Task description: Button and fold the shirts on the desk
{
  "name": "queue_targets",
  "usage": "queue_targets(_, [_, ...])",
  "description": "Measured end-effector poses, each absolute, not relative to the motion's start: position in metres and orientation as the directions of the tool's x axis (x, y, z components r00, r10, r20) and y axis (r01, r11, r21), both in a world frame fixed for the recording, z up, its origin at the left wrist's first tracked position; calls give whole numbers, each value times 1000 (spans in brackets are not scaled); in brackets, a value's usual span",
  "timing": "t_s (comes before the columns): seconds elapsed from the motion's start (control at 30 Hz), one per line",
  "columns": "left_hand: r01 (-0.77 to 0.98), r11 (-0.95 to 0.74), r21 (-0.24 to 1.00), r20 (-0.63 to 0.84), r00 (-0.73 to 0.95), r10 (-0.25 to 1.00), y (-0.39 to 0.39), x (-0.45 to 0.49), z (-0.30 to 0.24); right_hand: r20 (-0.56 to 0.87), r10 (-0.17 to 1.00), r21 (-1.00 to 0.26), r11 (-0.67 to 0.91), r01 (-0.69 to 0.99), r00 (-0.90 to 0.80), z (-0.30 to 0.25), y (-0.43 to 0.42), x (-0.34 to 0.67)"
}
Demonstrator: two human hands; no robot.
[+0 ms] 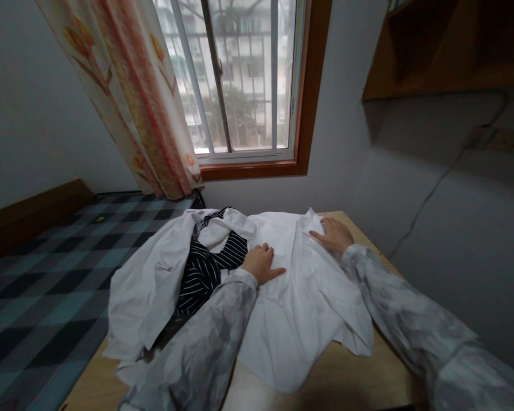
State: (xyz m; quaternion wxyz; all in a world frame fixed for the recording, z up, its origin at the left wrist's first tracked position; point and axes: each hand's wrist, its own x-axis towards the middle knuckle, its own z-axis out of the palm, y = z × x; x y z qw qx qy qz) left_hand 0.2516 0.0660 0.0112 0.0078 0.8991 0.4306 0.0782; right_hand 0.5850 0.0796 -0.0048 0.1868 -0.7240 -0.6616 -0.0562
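A white shirt (295, 308) lies spread on a wooden table (346, 377). My left hand (262, 262) rests on the shirt's left part, fingers curled under and thumb stretched out to the right. My right hand (333, 234) lies flat on the shirt near its collar, fingers stretched out. Left of the shirt sits a heap of clothes: another white garment (148, 285) draped over a black garment with thin white stripes (208, 271). Both my arms wear grey mottled sleeves.
A bed with a blue and black checked cover (47, 285) stands at the left against the table. A barred window (240, 80) with a flowered curtain (132, 97) is behind. A wooden shelf (445, 51) hangs at upper right; a cable runs down the wall.
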Motion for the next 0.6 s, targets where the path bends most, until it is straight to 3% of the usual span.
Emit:
queue_targets(0.17, [799,-600,36,-7,601,800,49,248,-7,179,984,-151,7,988,20,-21,75,565])
queue_targets(0.4, [779,-627,-19,-248,603,758,33,226,16,180,969,-329,219,919,-167,-17,57,554])
queue_targets(0.5, [760,-645,82,-138,649,748,46,241,34,132,990,-348,91,933,-47,-6,68,549])
queue_targets(0.6, [753,-643,143,57,642,765,71,273,42,223,965,-363,-52,930,140,4,91,540])
